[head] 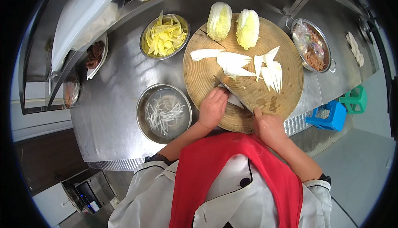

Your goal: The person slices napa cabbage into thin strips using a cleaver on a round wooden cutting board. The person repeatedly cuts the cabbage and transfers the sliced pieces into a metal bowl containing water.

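Observation:
My right hand [270,125] grips the handle of a kitchen knife [233,93], its blade slanting up and left over the round wooden chopping block [199,69]. My left hand [214,107] presses on a white piece of napa cabbage [235,101] beside the blade; the fingers partly hide it. Farther up the block lie white cabbage stalk pieces [233,61], with more cut, fanned pieces [272,72] to their right. Two napa cabbage heads, one at the left [219,21] and one at the right [248,29], rest at the block's far edge.
Left of the block stand a metal bowl of yellow cabbage leaves [165,37] and a metal bowl with white shreds in liquid [164,116]. A pot with reddish food and plastic bags [314,47] is at the right, near a cloth [354,48]. Plastic stools [331,116] stand below the steel table [105,119].

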A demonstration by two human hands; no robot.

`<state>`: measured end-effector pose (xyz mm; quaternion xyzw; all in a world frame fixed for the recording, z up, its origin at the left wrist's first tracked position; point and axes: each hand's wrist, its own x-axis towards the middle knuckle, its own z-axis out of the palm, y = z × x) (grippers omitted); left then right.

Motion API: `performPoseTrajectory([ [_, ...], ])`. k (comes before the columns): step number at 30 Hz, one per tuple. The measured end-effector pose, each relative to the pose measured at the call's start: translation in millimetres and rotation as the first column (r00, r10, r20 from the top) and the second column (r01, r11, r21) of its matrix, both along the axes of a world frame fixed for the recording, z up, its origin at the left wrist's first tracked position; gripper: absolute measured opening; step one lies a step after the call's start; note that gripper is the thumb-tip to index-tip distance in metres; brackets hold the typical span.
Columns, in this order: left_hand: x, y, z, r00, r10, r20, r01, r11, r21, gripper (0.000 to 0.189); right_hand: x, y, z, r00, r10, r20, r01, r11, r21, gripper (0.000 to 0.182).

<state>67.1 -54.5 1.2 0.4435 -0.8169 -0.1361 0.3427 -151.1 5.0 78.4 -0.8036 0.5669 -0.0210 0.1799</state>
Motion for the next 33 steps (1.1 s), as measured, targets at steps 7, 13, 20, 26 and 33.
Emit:
performPoseTrajectory([
  [7, 0.9, -0.1, -3.6, 1.000, -0.001, -0.015, 0.001, 1.000, -0.023, 0.018, -7.7, -4.6, 11.4, 0.998, -0.010, 0.064, 0.008, 0.999, 0.035, 0.017],
  [13, 1.6, 0.7, -3.7, 1.000, 0.003, 0.001, -0.003, 1.000, -0.006, 0.018, -3.6, 0.4, 14.5, 1.000, 0.004, 0.029, -0.004, 1.000, 0.012, 0.014],
  [20, 0.5, 1.0, -1.3, 0.999, -0.005, -0.041, 0.005, 1.000, 0.016, 0.018, -3.1, -7.9, 2.7, 0.997, -0.027, 0.072, 0.027, 1.000, -0.001, 0.015],
  [26, 1.8, 3.3, -1.7, 1.000, 0.007, 0.010, -0.007, 1.000, -0.007, 0.019, -5.8, -3.6, 17.8, 0.999, 0.006, 0.040, -0.007, 0.999, 0.040, 0.014],
  [33, 4.0, 4.3, -5.3, 0.999, -0.001, 0.033, 0.000, 1.000, 0.017, 0.019, 3.0, 1.7, 6.8, 0.998, 0.029, -0.055, -0.030, 0.999, -0.020, 0.013],
])
